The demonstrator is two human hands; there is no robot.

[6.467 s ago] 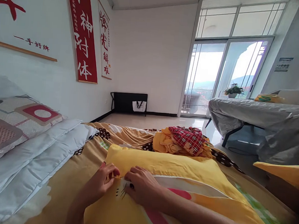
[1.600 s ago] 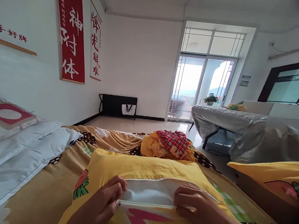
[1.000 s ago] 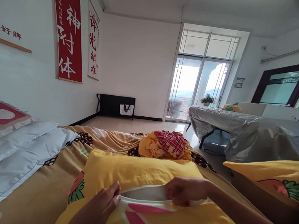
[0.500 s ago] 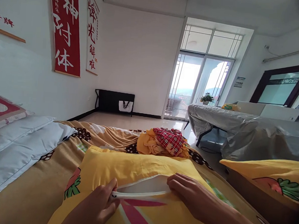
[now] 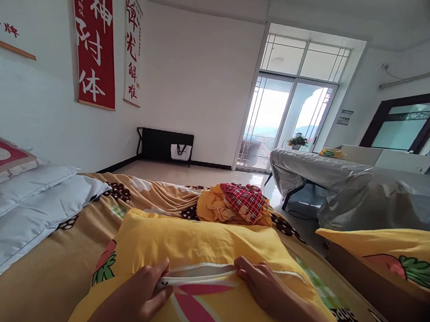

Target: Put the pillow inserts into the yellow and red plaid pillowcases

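Note:
A yellow pillow (image 5: 195, 240) with a red print lies on the bed in front of me. Its case has a slit along the near edge, where a strip of white inner pillow (image 5: 197, 271) shows. My left hand (image 5: 139, 297) pinches the left end of the slit, fingers closed on the case's edge. At the slit's right part my right hand (image 5: 261, 288) pinches the fabric, fingertips pressed together on the seam.
A brown-and-yellow blanket (image 5: 150, 198) covers the bed. A heap of yellow and red checked cloth (image 5: 239, 204) lies beyond the pillow. White folded bedding (image 5: 26, 208) is at the left, another yellow pillow (image 5: 388, 249) at the right, and a grey-covered table (image 5: 345, 181) beyond.
The slit in the case has narrowed; less white pillow shows. My right hand has slid left along the seam towards my left hand, which has stayed at the left end.

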